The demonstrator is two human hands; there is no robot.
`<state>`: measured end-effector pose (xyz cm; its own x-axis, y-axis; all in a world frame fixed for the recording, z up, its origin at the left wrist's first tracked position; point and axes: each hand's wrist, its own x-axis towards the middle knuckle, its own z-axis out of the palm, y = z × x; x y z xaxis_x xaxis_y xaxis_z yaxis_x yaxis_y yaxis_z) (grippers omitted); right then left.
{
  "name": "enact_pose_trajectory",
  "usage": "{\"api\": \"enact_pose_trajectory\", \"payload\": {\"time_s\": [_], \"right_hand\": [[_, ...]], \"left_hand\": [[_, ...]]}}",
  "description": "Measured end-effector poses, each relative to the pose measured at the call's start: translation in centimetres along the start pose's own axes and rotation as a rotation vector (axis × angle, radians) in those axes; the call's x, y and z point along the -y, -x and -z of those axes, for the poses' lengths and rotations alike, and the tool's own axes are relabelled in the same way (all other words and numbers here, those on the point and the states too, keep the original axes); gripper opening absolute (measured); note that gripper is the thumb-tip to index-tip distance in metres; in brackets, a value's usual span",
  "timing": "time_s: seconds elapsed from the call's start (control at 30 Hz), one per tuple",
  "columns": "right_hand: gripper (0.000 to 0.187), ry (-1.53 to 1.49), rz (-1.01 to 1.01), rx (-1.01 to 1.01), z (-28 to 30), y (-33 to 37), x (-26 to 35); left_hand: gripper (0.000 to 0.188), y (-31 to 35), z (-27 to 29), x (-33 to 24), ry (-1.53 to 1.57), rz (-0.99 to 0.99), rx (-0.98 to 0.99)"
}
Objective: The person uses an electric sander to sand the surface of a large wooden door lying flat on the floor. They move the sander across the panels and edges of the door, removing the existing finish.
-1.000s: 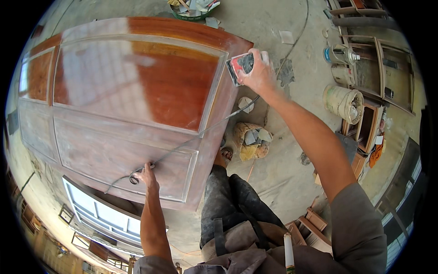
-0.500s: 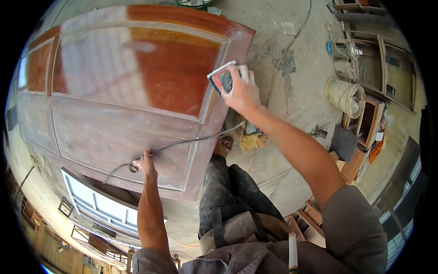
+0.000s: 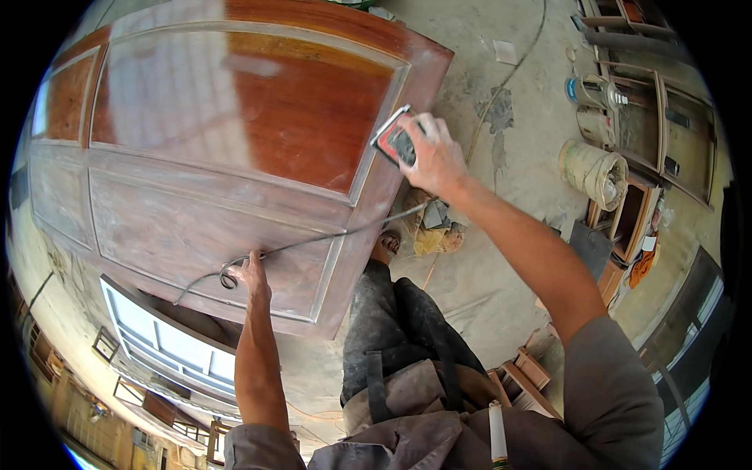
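Observation:
A large brown wooden door [image 3: 196, 211] lies flat before me, its lower half dulled with pale dust and its far panels glossy red-brown. My right hand [image 3: 437, 160] grips a red and black hand sander [image 3: 400, 144] from above. The sander sits tilted on the right-hand frame of the door, beside the panel's pale moulding. My left hand [image 3: 251, 276] is closed around a black cable [image 3: 313, 242] over the near panel, where the cable makes a small loop. From there it runs to the door's right edge, below the sander.
Yellow plastic and scraps [image 3: 432, 236] lie on the floor by my foot. Buckets [image 3: 583, 168] and small cabinets [image 3: 638, 215] stand along the right. A white-paned frame [image 3: 168, 337] leans beyond the door's near left edge. Another hose [image 3: 509, 78] crosses the floor beyond the door.
The view has shifted slightly, so the door and sander appear a little further right. The sander stays on nearly the same stretch of frame, and my left hand still holds the cable.

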<state>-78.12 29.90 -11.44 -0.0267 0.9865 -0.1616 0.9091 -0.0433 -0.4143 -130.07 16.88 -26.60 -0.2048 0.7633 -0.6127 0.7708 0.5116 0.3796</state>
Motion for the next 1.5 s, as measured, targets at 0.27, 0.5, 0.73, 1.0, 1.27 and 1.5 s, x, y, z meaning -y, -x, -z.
{"api": "enact_pose_trajectory", "payload": {"time_s": [0.27, 0.5, 0.73, 1.0, 1.27, 1.5], "right_hand": [[0.068, 0.036, -0.146, -0.094, 2.3, -6.9, -3.3], [0.077, -0.113, 0.013, 0.125, -2.5, 5.3, 6.8], [0.073, -0.002, 0.213, 0.272, -4.4, 12.7, 8.9], [0.065, -0.005, -0.008, 0.002, 1.0, -0.4, -0.7], [0.065, 0.020, -0.111, -0.134, 5.1, -12.6, -9.9], [0.065, 0.065, -0.007, -0.078, 4.4, -19.5, -4.8]], "left_hand": [[0.049, -1.1, 0.5, 1.3, 0.352, 0.163, -0.187], [0.038, -1.4, 3.0, 5.5, 0.019, -0.128, -0.018], [0.035, 1.0, 1.0, -1.0, 0.342, 0.161, -0.009], [0.094, 2.7, 1.5, -4.7, 0.561, 0.352, -0.175], [0.059, 4.0, -3.2, -13.1, 0.756, 0.646, -0.098], [0.055, 4.0, -3.1, -14.3, 0.891, 0.701, -0.309]]}}
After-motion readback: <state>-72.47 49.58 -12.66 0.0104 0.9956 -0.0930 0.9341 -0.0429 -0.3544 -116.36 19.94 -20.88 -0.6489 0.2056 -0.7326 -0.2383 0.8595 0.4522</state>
